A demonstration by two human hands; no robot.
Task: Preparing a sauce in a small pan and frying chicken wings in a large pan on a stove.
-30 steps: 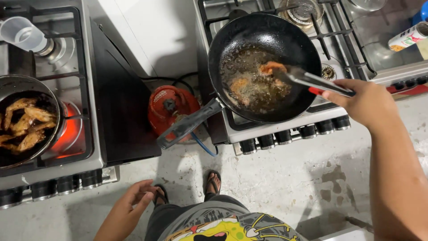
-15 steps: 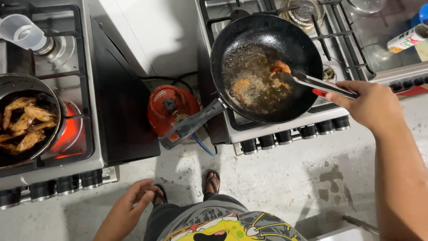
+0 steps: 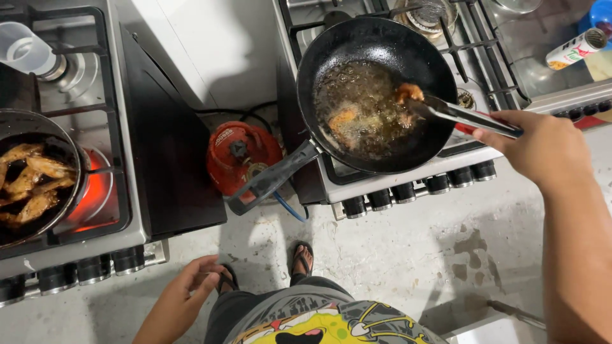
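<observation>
the right hand (image 3: 542, 148) gripped metal tongs (image 3: 468, 116), pinching a golden fried piece (image 3: 408, 93) just above the oil in the black pan (image 3: 376, 92). beyond the tong tips, another piece (image 3: 343, 119) sat frying, so the batch looked partly done. the left hand (image 3: 185, 299) hung low, fingers loosely spread, holding nothing. far to its left, a pot of browned wings (image 3: 29, 181) looked finished.

Right stove (image 3: 408, 181) – steel top, black grates, row of black knobs at front; carries black frying pan (image 3: 376, 92) w/ bubbling oil.

Left stove (image 3: 95, 236) – carries dark pot (image 3: 32, 178) of browned chicken pcs over a glowing red burner, clear plastic cup (image 3: 22, 48) at back.

Concrete floor (image 3: 395, 255) – red gas cylinder (image 3: 242, 156) between stoves.
</observation>
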